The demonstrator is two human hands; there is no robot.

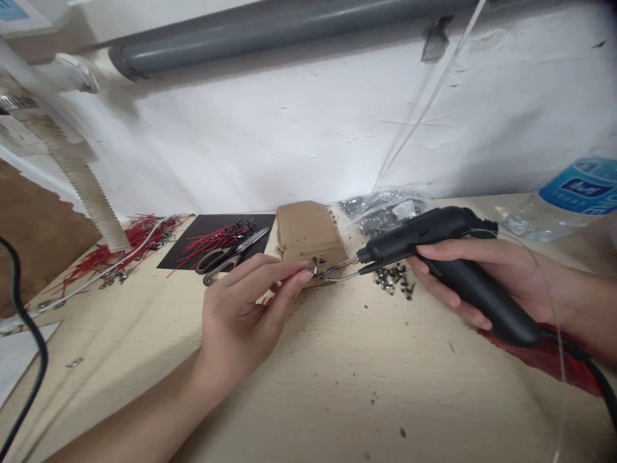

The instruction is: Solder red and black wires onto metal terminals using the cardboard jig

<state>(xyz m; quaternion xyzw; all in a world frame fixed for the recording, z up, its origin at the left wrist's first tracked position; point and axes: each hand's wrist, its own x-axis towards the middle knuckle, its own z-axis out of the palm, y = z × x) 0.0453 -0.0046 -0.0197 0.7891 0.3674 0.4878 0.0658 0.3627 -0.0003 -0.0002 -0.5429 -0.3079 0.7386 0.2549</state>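
My right hand (pixel 463 283) is wrapped round a black soldering gun (pixel 429 238), its tip pointing left over a small brown cardboard block (pixel 308 225). A thin curved metal tube runs below the tip and meets it near my left fingertips. My left hand (pixel 255 302) is closed in a pinch at the block's front edge. A bit of red wire (pixel 297 267) shows between thumb and forefinger, and a tiny dark metal part (pixel 315 272) sits right at the soldering tip. My fingers partly hide both.
Scissors (pixel 231 257) and red wires (pixel 212 241) lie on a black sheet (pixel 186 241). More red wires are heaped at left. Small metal parts (pixel 395 280) lie right of the block, before a clear bag (pixel 385 209). A water bottle (pixel 569 199) stands at right; a ribbed hose (pixel 80 173) at left.
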